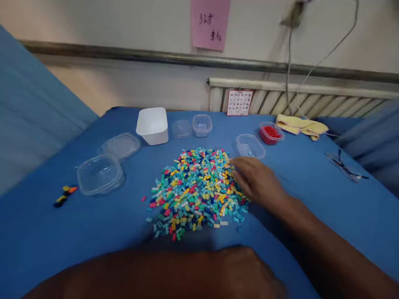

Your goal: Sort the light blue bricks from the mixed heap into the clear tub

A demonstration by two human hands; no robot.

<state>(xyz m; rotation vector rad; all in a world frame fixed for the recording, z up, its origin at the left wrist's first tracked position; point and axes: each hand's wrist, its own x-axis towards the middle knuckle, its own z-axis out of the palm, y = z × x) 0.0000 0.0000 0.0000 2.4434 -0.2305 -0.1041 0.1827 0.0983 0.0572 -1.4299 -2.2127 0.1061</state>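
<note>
A broad pile of small building bricks (193, 187) in turquoise, yellow, pink, white and dark blue lies mid-table. At its right edge is my right hand (252, 176), fingers curled down to the bricks and closed; what they hold, if anything, is too small to name. My left hand (243, 270) crosses the bottom of the view close to the camera, blurred and nearer to me than the pile. Its fingers are hidden. Just beyond my right hand stands a clear plastic tub (250, 146) with a tiny light piece inside.
A red-filled tub (271, 133) and a yellow cloth (301, 126) lie at the back right, glasses (346, 166) at the right. Behind the pile stand a white tub (152, 126) and a small clear tub (202, 125). Clear containers (100, 174) and joined coloured bricks (65, 195) are left.
</note>
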